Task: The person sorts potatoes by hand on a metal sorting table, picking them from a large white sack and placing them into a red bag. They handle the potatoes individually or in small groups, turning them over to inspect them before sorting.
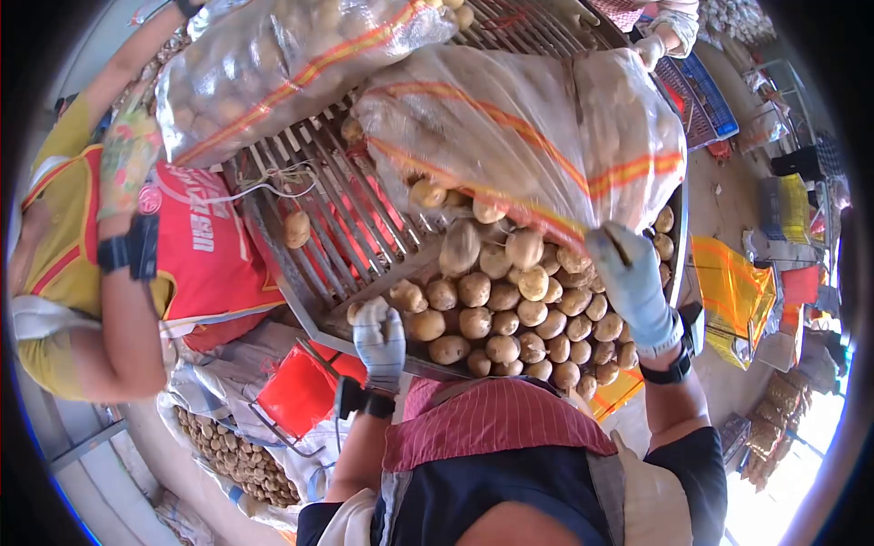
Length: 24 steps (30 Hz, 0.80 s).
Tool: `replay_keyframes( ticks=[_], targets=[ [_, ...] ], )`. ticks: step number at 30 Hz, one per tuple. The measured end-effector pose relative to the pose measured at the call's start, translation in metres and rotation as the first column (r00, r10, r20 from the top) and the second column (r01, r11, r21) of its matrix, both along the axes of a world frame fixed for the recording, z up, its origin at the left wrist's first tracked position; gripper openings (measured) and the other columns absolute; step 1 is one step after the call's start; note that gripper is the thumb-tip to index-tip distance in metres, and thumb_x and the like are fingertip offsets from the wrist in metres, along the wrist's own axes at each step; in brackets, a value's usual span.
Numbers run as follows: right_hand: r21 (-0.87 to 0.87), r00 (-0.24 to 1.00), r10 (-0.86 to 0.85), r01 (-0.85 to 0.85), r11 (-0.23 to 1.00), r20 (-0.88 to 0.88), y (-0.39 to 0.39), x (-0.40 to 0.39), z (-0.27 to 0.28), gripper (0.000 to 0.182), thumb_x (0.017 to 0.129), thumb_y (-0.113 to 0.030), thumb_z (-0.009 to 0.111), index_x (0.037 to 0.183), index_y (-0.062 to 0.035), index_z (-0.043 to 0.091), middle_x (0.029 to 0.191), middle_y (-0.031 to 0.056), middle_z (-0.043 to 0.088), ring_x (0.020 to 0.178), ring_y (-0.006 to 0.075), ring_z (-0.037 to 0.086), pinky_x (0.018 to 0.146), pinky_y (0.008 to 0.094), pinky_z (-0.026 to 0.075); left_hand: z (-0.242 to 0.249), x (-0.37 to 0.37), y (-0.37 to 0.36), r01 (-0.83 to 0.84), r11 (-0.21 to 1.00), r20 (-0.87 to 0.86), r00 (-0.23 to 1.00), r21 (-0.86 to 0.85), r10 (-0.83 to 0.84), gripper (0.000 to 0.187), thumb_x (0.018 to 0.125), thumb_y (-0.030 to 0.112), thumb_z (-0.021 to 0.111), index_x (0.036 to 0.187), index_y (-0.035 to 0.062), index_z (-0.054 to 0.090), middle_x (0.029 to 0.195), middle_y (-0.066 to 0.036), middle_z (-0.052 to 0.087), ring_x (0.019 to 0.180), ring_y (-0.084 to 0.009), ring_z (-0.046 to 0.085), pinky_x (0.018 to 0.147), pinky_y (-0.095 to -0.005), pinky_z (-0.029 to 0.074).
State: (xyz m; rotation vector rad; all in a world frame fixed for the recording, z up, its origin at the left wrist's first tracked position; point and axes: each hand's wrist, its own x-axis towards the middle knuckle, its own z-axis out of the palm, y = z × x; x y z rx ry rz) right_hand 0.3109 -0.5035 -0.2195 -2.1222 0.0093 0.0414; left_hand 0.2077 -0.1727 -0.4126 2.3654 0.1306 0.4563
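My right hand (633,287), in a pale blue-grey glove, grips the edge of a large clear plastic bag (510,114) with yellow-orange stripes. The bag lies on its side on the slatted metal table, and potatoes show at its open mouth. Loose potatoes (505,323) are spread in front of me below that mouth. At the table's near edge, my gloved left hand (379,338) has its fingers curled around a potato (355,312), which is mostly covered by them. A single potato (297,229) rests on the slats further left.
Another striped bag of potatoes (255,82) lies at upper left, beside a co-worker in a red apron (200,223). A second person's gloved hand (650,50) touches the bag's far end. Below left stand a red stool (296,391) and an open sack of potatoes (237,450). Blue crates (706,100) stand right.
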Motion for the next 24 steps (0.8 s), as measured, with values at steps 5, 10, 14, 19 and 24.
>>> replay_keyframes(
  ticks=[5,10,14,19,24],
  targets=[
    [-0.356,0.831,0.333,-0.176,0.918,0.446,-0.043,0.066,0.029,0.013,0.088,-0.004,0.060,0.099,-0.0010,0.067,0.081,0.0051,0.062,0.072,0.0178,0.060,0.068,0.0300,0.049,0.075,0.106,-0.018,0.163,0.980,0.203,0.962,0.111,-0.183,0.051,0.079,0.017,0.074,0.124,0.0021,0.054,0.122,-0.018,0.058,0.114,-0.0373,0.052,0.099,-0.0482,0.040],
    [-0.131,0.962,0.044,-0.008,0.991,0.268,-0.047,0.212,0.060,0.029,0.093,-0.028,0.063,0.109,-0.0051,0.064,0.090,0.0105,0.073,0.073,0.0303,0.067,0.065,0.0396,0.052,0.090,0.184,-0.033,0.242,0.970,0.348,0.910,-0.009,-0.224,0.042,0.086,0.020,0.068,0.121,0.0001,0.056,0.120,-0.018,0.059,0.110,-0.0335,0.055,0.099,-0.0445,0.041],
    [-0.547,0.835,0.241,0.083,0.833,0.494,-0.053,0.256,0.030,0.018,0.087,-0.014,0.064,0.101,-0.0027,0.062,0.080,0.0142,0.066,0.073,0.0345,0.065,0.066,0.0403,0.051,0.073,0.181,-0.023,0.140,0.952,0.193,0.977,-0.273,-0.088,0.035,0.091,0.020,0.064,0.121,0.0031,0.058,0.118,-0.012,0.059,0.108,-0.0234,0.055,0.093,-0.0357,0.044],
    [-0.476,0.556,0.264,0.278,0.834,0.788,-0.025,0.143,0.048,0.026,0.083,-0.015,0.068,0.106,-0.0044,0.060,0.102,0.0184,0.064,0.100,0.0295,0.063,0.087,0.0414,0.048,0.048,0.129,-0.016,0.069,0.960,0.097,0.994,-0.271,-0.044,0.032,0.092,0.020,0.064,0.119,0.0042,0.060,0.116,-0.010,0.060,0.107,-0.0227,0.056,0.091,-0.0358,0.045],
    [-0.582,0.893,0.276,-0.019,0.813,0.356,-0.011,0.046,-0.073,0.048,0.080,-0.010,0.063,0.127,-0.0102,0.054,0.118,0.0144,0.060,0.104,0.0347,0.058,0.088,0.0458,0.049,0.061,0.091,-0.072,0.307,0.952,0.125,0.945,-0.013,-0.303,0.029,0.081,0.012,0.068,0.109,0.0046,0.061,0.107,-0.014,0.062,0.099,-0.0312,0.058,0.089,-0.0416,0.046]
  ],
)
